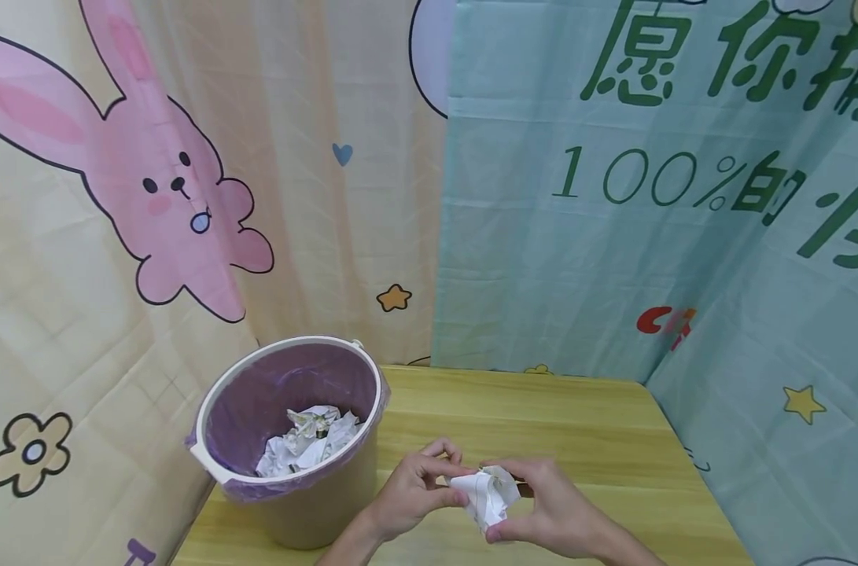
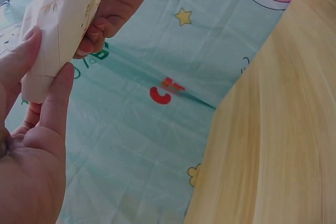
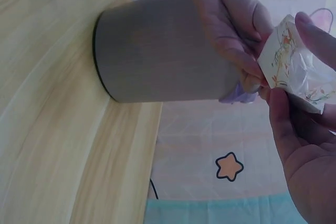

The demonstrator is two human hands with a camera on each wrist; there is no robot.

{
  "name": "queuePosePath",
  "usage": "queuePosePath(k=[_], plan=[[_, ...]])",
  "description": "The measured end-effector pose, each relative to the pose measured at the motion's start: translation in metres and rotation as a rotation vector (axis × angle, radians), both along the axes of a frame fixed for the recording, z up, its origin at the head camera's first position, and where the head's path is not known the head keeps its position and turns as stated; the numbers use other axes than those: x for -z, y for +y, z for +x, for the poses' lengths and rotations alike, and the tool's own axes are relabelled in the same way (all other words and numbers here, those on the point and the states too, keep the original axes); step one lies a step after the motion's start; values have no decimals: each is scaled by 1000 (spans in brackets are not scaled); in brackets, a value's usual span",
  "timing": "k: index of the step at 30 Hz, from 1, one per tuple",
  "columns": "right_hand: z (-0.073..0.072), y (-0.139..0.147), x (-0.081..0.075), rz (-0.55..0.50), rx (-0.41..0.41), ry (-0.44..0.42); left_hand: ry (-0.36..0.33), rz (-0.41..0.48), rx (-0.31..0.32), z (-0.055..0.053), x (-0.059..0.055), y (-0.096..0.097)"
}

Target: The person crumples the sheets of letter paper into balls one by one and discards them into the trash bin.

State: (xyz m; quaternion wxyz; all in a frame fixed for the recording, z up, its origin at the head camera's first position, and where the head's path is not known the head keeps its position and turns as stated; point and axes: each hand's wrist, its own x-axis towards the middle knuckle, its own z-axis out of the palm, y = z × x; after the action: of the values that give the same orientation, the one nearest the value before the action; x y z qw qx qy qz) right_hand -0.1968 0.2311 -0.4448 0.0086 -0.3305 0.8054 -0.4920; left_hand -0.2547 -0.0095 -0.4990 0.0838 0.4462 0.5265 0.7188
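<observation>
A crumpled piece of white paper [image 1: 487, 497] is held between both hands above the wooden table, to the right of the bin. Its outer side carries a floral print, and a dashed line runs along it in the left wrist view, where the folded paper [image 2: 55, 35] narrows toward the bottom. My left hand [image 1: 416, 489] pinches its left end between thumb and fingers. On the other side, my right hand [image 1: 552, 509] grips the paper with its thumb below and fingers above. In the right wrist view the folded paper [image 3: 281, 56] shows a hollow between its sides.
A beige bin [image 1: 322, 511] with a white rim and purple liner [image 1: 237, 409] stands left on the wooden table [image 1: 613, 472]. Several crumpled papers [image 1: 311, 444] lie inside it. Printed curtains [image 1: 528, 275] hang behind the table and along both sides.
</observation>
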Motion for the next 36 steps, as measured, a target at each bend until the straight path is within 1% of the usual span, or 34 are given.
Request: queuePosePath(k=[2, 5, 6, 9, 11, 13, 15, 18, 21, 23, 25, 26, 27, 29, 30, 32, 33, 34, 35, 36], plan=[[0, -3, 2, -21, -1, 51, -49, -5, -5, 0, 0, 0], [1, -8, 7, -107, -1, 97, -127, 22, 0, 0, 0, -1], [1, -11, 8, -140, 5, 95, -150, 36, 5, 0, 0, 0], [4, -18, 11, -225, 38, 39, -193, 99, 42, 0, 1, 0], [5, -23, 12, -252, 76, -14, -212, 137, 63, 1, 1, 0], [6, -28, 12, -272, 102, -84, -231, 147, 82, 1, 0, 0], [6, -33, 12, -285, 110, -110, -242, 142, 81, 1, -2, 1], [5, -37, 14, -328, 89, -92, -258, 130, 83, 1, -3, 4], [3, -40, 15, -394, 79, -19, -273, 152, 83, -1, -3, 8], [2, -41, 15, -441, 104, -10, -303, 172, 86, -1, -3, 11], [0, -43, 16, -473, 148, -7, -358, 191, 76, -1, -3, 15], [0, -44, 17, -484, 183, -20, -395, 199, 58, 0, -3, 17], [-1, -45, 18, -496, 227, -34, -435, 207, 28, 1, -4, 19], [-2, -46, 19, -525, 315, -62, -513, 219, -57, 5, -5, 25], [-3, -47, 19, -541, 357, -75, -537, 226, -109, 8, -5, 28], [-5, -49, 20, -576, 432, -98, -539, 249, -194, 16, -5, 35], [-6, -50, 19, -590, 457, -105, -518, 260, -231, 20, -5, 38], [-7, -50, 19, -594, 468, -108, -465, 267, -266, 23, -5, 40], [-8, -50, 19, -592, 474, -111, -393, 274, -301, 25, -4, 42], [-8, -49, 19, -585, 461, -123, -306, 272, -331, 26, -3, 42]])
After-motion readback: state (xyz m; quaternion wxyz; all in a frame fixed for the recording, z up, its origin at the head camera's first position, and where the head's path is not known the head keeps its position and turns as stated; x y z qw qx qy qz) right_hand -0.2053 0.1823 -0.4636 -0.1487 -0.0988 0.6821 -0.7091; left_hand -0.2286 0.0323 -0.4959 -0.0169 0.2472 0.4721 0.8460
